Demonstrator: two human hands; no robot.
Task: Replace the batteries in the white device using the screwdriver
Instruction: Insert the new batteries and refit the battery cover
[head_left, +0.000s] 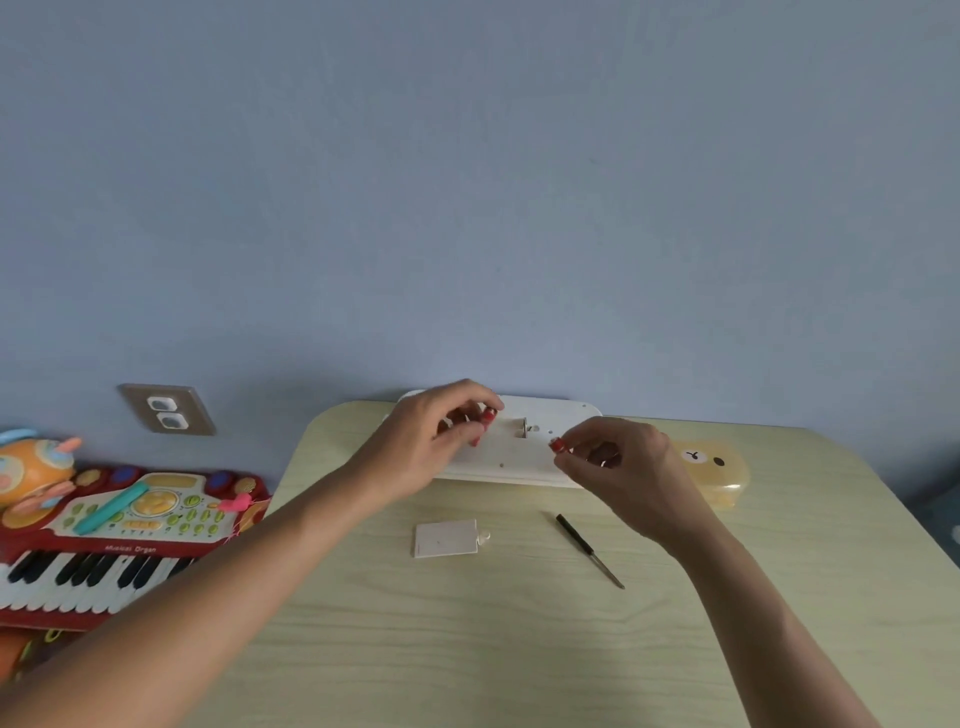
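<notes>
The white device (519, 457) lies face down at the table's far edge, against the wall, with its battery compartment (519, 428) open. My left hand (441, 436) rests on the device's left part, its red-tipped fingers pinched at the compartment's left side. My right hand (618, 462) hovers over the device's right end with fingers pinched together. Whether either hand holds a battery is hidden. The white compartment cover (445, 539) lies on the table nearer me, a small clear piece (484, 538) beside it. The black-handled screwdriver (588, 549) lies to its right, untouched.
A yellow bear-faced box (719, 470) stands right of the device. A red toy keyboard (114, 540) and an orange toy (31, 467) sit left of the pale wooden table (467, 649). A wall socket (166, 410) is behind them.
</notes>
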